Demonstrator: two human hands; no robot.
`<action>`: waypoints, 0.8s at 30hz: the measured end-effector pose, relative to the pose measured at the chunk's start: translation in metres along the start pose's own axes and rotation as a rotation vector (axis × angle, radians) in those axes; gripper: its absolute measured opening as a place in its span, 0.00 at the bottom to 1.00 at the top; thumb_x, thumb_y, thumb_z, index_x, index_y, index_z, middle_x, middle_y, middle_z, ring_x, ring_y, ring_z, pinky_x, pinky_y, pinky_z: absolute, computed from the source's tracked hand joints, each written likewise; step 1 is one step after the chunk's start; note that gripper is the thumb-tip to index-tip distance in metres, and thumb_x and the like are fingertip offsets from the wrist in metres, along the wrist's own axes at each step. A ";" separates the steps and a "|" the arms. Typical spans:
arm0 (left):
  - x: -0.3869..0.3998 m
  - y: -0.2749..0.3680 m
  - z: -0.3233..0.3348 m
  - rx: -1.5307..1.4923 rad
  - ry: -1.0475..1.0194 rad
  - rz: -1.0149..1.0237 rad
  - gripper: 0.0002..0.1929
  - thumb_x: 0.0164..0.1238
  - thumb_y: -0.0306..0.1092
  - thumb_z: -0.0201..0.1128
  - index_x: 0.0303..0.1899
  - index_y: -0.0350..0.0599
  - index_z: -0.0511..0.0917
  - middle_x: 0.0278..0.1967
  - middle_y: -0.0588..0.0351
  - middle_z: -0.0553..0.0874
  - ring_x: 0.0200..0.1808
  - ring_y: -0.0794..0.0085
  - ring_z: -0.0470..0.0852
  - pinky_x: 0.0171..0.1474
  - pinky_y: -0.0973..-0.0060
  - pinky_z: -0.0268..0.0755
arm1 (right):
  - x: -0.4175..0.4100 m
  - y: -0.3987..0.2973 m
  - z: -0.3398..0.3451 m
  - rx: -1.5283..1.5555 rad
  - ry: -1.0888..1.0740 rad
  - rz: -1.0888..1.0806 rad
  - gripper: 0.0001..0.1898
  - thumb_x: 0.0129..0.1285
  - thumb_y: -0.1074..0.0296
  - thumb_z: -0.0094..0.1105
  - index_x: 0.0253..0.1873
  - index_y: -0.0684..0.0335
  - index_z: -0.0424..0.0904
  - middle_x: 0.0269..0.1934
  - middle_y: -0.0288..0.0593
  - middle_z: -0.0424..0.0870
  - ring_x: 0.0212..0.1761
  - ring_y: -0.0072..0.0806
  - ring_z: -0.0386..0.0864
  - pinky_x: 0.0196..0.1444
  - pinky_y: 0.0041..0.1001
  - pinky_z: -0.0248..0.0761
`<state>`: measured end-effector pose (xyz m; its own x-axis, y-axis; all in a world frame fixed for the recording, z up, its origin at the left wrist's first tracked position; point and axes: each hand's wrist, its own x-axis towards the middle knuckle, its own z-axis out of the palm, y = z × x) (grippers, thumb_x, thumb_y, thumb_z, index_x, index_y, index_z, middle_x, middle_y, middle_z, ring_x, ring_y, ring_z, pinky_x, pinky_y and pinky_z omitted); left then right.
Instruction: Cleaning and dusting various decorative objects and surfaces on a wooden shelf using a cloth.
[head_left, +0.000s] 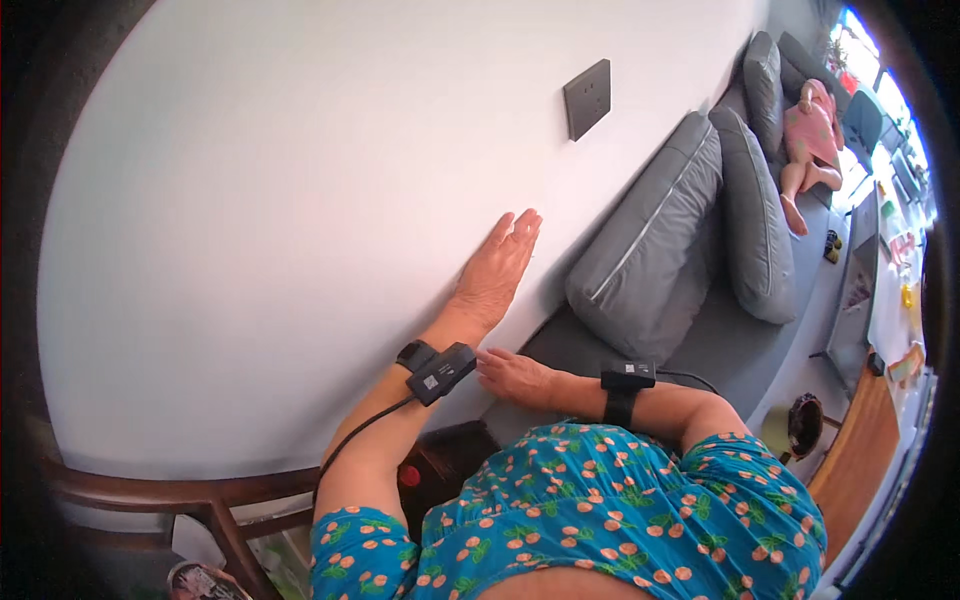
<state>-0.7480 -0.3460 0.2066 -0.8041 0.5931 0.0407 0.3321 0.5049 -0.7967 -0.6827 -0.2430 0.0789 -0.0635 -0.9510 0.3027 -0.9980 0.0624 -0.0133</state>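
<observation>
My left hand (498, 271) is stretched out along the white wall (262, 225), palm side toward it and fingers extended. It holds nothing; whether the palm touches the wall I cannot tell. Below it, my right hand (519, 379) hovers near the left wrist with its fingers loosely spread and nothing visible in them. A black strapped device (441, 373) with a cable sits on my left forearm, and a similar device (628, 376) is on the right one. A dark wall socket (587, 100) lies beyond the left fingertips.
Grey cushions (645, 247) lean along the wall on a grey sofa (750, 352). Farther along it a person (811, 142) in pink reclines. A dark wooden frame (217, 491) stands at lower left. A wooden tabletop (855, 457) and a round dark-rimmed container (805, 426) are at right.
</observation>
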 end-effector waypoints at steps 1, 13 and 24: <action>0.005 -0.006 -0.005 0.005 0.002 0.004 0.29 0.63 0.37 0.47 0.67 0.40 0.58 0.69 0.55 0.59 0.72 0.71 0.49 0.73 0.61 0.33 | -0.002 0.001 0.006 -0.013 0.024 -0.017 0.11 0.54 0.65 0.52 0.37 0.64 0.79 0.49 0.48 0.77 0.65 0.42 0.62 0.63 0.34 0.57; 0.103 -0.136 -0.097 0.160 0.360 -0.505 0.27 0.66 0.33 0.44 0.66 0.34 0.57 0.68 0.48 0.58 0.71 0.56 0.51 0.73 0.57 0.36 | -0.011 0.002 -0.003 -0.003 0.001 0.008 0.10 0.53 0.64 0.53 0.34 0.61 0.82 0.44 0.45 0.78 0.62 0.43 0.64 0.61 0.35 0.59; 0.070 -0.009 -0.008 -0.044 0.098 -0.264 0.28 0.67 0.33 0.39 0.67 0.32 0.52 0.70 0.43 0.52 0.73 0.57 0.47 0.73 0.61 0.34 | -0.052 0.014 0.008 0.146 -0.336 0.173 0.12 0.52 0.65 0.54 0.40 0.64 0.80 0.51 0.47 0.75 0.66 0.41 0.61 0.64 0.34 0.57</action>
<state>-0.8033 -0.3042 0.2216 -0.8151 0.4939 0.3029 0.1405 0.6757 -0.7237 -0.6934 -0.1950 0.0554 -0.2054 -0.9777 -0.0435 -0.9611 0.2099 -0.1796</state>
